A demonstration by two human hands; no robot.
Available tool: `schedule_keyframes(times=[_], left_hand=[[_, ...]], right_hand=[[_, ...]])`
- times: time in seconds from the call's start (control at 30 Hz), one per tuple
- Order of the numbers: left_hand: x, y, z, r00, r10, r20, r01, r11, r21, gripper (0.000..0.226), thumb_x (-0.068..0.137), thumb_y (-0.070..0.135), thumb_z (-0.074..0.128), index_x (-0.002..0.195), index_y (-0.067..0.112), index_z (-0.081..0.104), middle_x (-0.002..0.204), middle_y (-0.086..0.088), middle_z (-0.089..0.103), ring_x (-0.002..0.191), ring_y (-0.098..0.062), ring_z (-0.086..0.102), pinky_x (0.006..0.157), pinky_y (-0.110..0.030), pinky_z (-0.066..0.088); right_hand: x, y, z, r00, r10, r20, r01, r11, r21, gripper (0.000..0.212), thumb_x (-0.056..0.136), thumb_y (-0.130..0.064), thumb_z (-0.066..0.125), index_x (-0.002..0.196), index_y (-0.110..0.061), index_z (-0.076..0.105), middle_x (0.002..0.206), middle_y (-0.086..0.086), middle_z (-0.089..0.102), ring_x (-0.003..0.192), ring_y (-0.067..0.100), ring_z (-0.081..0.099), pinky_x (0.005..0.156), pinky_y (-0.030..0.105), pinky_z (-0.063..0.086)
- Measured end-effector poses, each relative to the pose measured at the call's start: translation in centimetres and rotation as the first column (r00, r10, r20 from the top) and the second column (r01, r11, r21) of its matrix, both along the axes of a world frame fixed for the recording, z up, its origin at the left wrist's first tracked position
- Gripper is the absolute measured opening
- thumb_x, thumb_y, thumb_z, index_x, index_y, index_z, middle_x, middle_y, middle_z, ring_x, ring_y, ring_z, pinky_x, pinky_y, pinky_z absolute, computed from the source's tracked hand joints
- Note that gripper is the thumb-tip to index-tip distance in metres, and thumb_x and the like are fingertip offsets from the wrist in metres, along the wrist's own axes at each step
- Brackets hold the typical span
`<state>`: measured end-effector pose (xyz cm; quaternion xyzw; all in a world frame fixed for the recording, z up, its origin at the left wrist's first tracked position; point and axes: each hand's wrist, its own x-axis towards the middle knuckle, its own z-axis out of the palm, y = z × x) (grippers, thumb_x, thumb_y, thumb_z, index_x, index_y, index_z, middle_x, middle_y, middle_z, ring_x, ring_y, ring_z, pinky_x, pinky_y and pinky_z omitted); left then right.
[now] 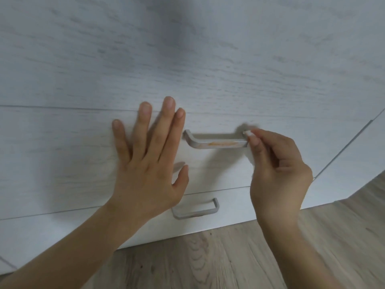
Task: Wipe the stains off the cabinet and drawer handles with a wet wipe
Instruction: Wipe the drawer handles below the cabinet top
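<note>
The upper drawer handle (216, 141), a pale metal bar on the white wood-grain drawer front (62, 163), carries an orange smear along its front face. Your right hand (277, 170) pinches a small white wet wipe (248, 133) against the handle's right end, grip clenched on the wipe. Your left hand (145, 163) lies flat on the drawer front just left of the handle, fingers spread, grip released. A second handle (195, 209) sits on the drawer below.

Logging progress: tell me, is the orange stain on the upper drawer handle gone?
No: an orange stain runs along the upper drawer handle bar.
</note>
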<state>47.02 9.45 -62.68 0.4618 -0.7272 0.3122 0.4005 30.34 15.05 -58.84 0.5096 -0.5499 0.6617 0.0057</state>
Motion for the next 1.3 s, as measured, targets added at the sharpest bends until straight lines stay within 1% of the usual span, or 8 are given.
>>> schedule_keyframes(times=[0.07,0.2,0.37,0.53,0.8,1.07,1.2,1.3], left_hand=[[0.0,-0.1,0.0,1.000,0.003,-0.004,-0.003,1.000,-0.011,0.091,0.079,0.037,0.055,0.152,0.010,0.007,0.157,-0.009,0.002,0.145,-0.024,-0.016,0.114,-0.054,-0.012],[-0.1,-0.1,-0.1,1.000,0.001,-0.009,-0.001,1.000,-0.026,0.092,0.079,0.037,0.054,0.152,0.010,0.007,0.157,-0.008,0.001,0.146,-0.025,-0.014,0.114,-0.054,-0.012],[-0.1,-0.2,-0.2,1.000,0.012,-0.012,-0.012,0.998,-0.056,0.093,0.079,0.036,0.056,0.153,0.009,0.005,0.157,-0.009,0.003,0.144,-0.032,-0.003,0.114,-0.054,-0.011],[-0.1,-0.2,-0.1,1.000,0.016,-0.008,-0.016,0.998,-0.060,0.092,0.079,0.036,0.056,0.152,0.008,0.008,0.156,-0.012,0.008,0.143,-0.033,0.000,0.113,-0.054,-0.010],[-0.3,-0.4,-0.2,0.999,0.039,-0.006,-0.039,0.996,-0.076,0.093,0.080,0.037,0.055,0.152,0.008,0.005,0.155,-0.013,0.007,0.142,-0.034,-0.001,0.113,-0.055,-0.011],[-0.2,-0.4,-0.1,0.999,0.046,0.003,-0.045,0.997,-0.067,0.093,0.079,0.037,0.055,0.152,0.007,0.007,0.155,-0.013,0.007,0.142,-0.034,-0.001,0.113,-0.055,-0.010],[-0.3,-0.3,-0.1,0.999,0.048,0.004,-0.048,0.997,-0.056,0.092,0.079,0.036,0.056,0.152,0.007,0.008,0.155,-0.013,0.008,0.142,-0.034,-0.002,0.113,-0.055,-0.010],[-0.3,-0.3,0.0,0.999,0.052,0.001,-0.052,0.997,-0.051,0.092,0.078,0.036,0.057,0.151,0.008,0.008,0.155,-0.013,0.007,0.142,-0.034,-0.002,0.113,-0.055,-0.011]], right_hand=[[-0.1,0.0,0.1,1.000,0.020,-0.005,-0.019,1.000,0.010,0.012,0.091,-0.016,0.062,0.093,-0.025,0.069,0.095,-0.012,0.065,0.080,-0.008,0.057,0.074,0.005,0.041],[0.6,1.5,-1.2,0.979,-0.061,-0.195,0.058,0.998,-0.024,0.013,0.089,-0.015,0.063,0.097,-0.022,0.070,0.095,-0.013,0.062,0.084,-0.011,0.055,0.073,0.001,0.039],[0.7,1.2,-1.6,0.989,-0.123,0.079,0.132,0.983,-0.130,0.017,0.087,-0.023,0.061,0.095,-0.038,0.064,0.091,-0.019,0.062,0.077,-0.005,0.058,0.071,0.006,0.042],[1.7,-0.5,-1.6,0.990,-0.137,-0.017,0.133,0.977,-0.167,0.021,0.088,-0.009,0.064,0.106,-0.021,0.065,0.092,-0.014,0.052,0.076,-0.009,0.053,0.075,0.010,0.045],[2.1,-0.7,-2.6,0.972,-0.162,-0.171,0.115,0.960,-0.256,0.020,0.087,-0.007,0.066,0.107,-0.010,0.067,0.089,-0.009,0.048,0.076,-0.006,0.049,0.072,0.004,0.040],[2.8,-0.9,-2.5,0.991,-0.100,0.085,0.119,0.961,-0.250,0.025,0.085,-0.009,0.066,0.109,-0.014,0.064,0.090,-0.013,0.051,0.080,-0.009,0.053,0.077,0.006,0.042],[2.5,-0.5,-2.2,0.992,-0.064,0.110,0.087,0.973,-0.213,0.022,0.086,-0.011,0.066,0.106,-0.017,0.066,0.088,-0.011,0.053,0.080,-0.008,0.055,0.077,0.006,0.042],[2.1,-0.2,-2.1,0.952,-0.014,0.305,0.072,0.981,-0.182,0.014,0.086,-0.019,0.068,0.093,-0.030,0.069,0.089,-0.002,0.063,0.082,0.000,0.060,0.074,0.009,0.046]])
